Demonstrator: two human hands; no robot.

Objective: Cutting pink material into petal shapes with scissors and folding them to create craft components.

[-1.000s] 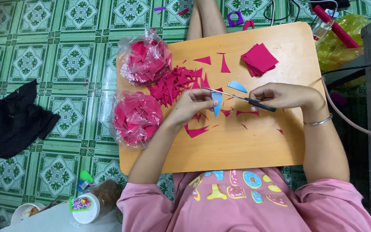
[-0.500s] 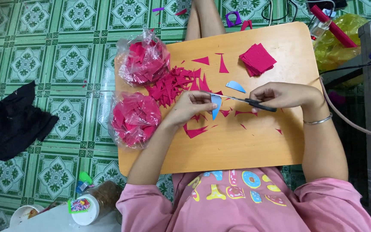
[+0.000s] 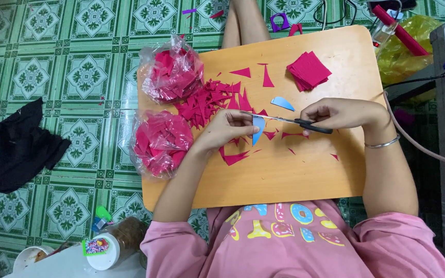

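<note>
Left hand point(image 3: 226, 128) pinches a small light-blue curved paper piece point(image 3: 257, 127) near the middle of the wooden board point(image 3: 294, 175). Right hand point(image 3: 336, 113) is closed around black-handled scissors point(image 3: 297, 121), blades at the piece's top edge. Hands are apart, joined only through paper and blades. Paper looks thin, light, floppy and easily torn; best pinched close beside the cut line. A second blue piece point(image 3: 283, 103) lies just above, toward the far edge.
</note>
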